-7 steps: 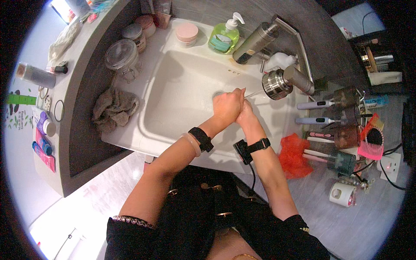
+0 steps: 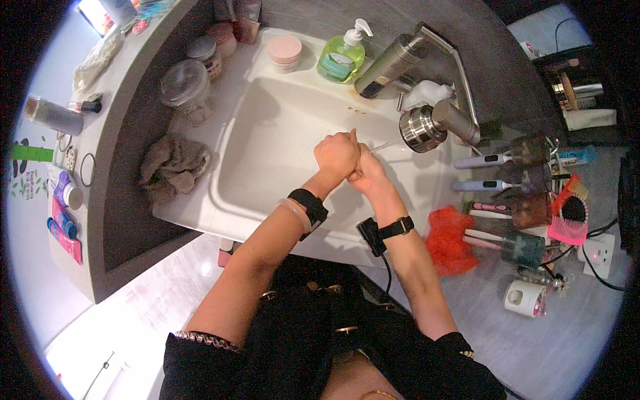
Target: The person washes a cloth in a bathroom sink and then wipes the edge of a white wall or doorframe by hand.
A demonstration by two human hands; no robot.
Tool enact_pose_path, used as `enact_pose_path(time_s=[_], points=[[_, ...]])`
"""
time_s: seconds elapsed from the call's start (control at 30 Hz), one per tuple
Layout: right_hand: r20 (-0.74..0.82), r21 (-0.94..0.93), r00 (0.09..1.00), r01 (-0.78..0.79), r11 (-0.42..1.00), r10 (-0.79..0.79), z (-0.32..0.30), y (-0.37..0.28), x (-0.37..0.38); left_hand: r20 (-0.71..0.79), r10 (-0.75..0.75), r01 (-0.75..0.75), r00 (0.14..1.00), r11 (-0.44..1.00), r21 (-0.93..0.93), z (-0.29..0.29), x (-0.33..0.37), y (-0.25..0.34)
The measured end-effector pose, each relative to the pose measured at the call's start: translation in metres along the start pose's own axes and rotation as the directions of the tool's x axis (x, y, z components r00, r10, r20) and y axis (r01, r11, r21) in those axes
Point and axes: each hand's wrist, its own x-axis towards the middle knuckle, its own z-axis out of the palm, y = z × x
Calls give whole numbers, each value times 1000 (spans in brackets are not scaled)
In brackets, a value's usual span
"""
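Over the white sink basin, my two hands are clasped together. My left hand is closed, its knuckles up, against my right hand. The right hand's fingers curl in against the left; some are hidden under it. From the steel faucet head, a thin stream of water runs onto the hands. A black strap and a pale bangle circle my left wrist. On my right wrist is a black band with a small black box and a cable.
Behind the basin stand a green pump bottle and a pink-lidded jar. A brown cloth and a clear jar sit at left. To the right are a red mesh puff, toothbrushes and a pink hairbrush.
My clasped hands have shifted slightly left and the left hand has slid over the right, exposing more of the right palm. The whole view has moved a little.
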Motion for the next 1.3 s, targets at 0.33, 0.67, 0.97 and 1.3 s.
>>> enact_pose_path(time_s=[0.33,0.67,0.97,1.3], points=[[-219,173,975,63,983,-24,17,-27,-20,251,-95,203,963,867,-454,-2,-8,-25],[-104,270,987,144,952,-120,-2,-9,0,-8,409,-370,912,816,-444,1,-44,8],[-3,371,1000,27,928,-27,-27,6,23,-109,394,-403,913,911,-82,-9,-25,16],[231,204,973,-58,977,9,-25,-6,10,-16,180,-180,983,983,19,6,3,3]])
